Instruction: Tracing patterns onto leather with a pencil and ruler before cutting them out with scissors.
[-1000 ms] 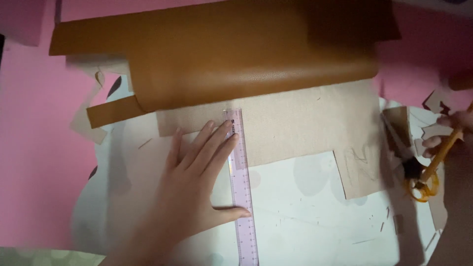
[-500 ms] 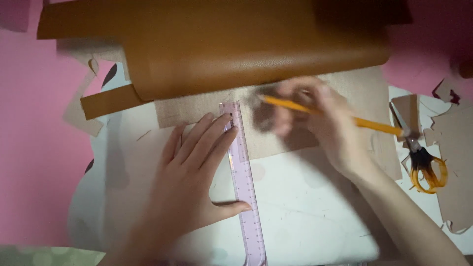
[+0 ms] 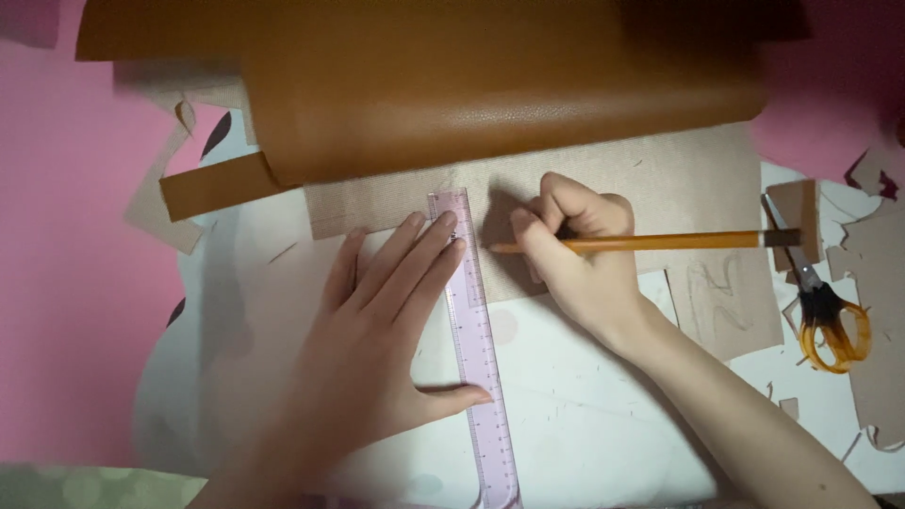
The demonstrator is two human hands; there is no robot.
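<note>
Pencil: an orange pencil (image 3: 641, 242) lies almost level across the middle of the surface, its tip pointing at the ruler's right edge, just short of it.
Right hand: the right hand (image 3: 580, 254) is curled around the pencil near its tip, fingers pinching the shaft, the heel of the hand resting on the beige sheet.
Ruler: a clear pink ruler (image 3: 474, 344) runs from the middle of the surface down to its near edge, its top end lying on the beige sheet.
Left hand: the left hand (image 3: 377, 330) lies flat with fingers spread, fingertips pressing the ruler's upper part, thumb touching it lower down.
Beige sheet: a rough beige sheet (image 3: 660, 179) lies under the ruler's top and the pencil, partly covered along the far side by the brown roll.
Brown roll: a roll of brown leather-like material (image 3: 490, 85) spans the far edge.
Scissors: scissors with amber handles (image 3: 825, 316) lie near the right edge, well apart from both hands.
Surface: a white surface (image 3: 584, 424) with pink ground (image 3: 66, 302) at the left side.
</note>
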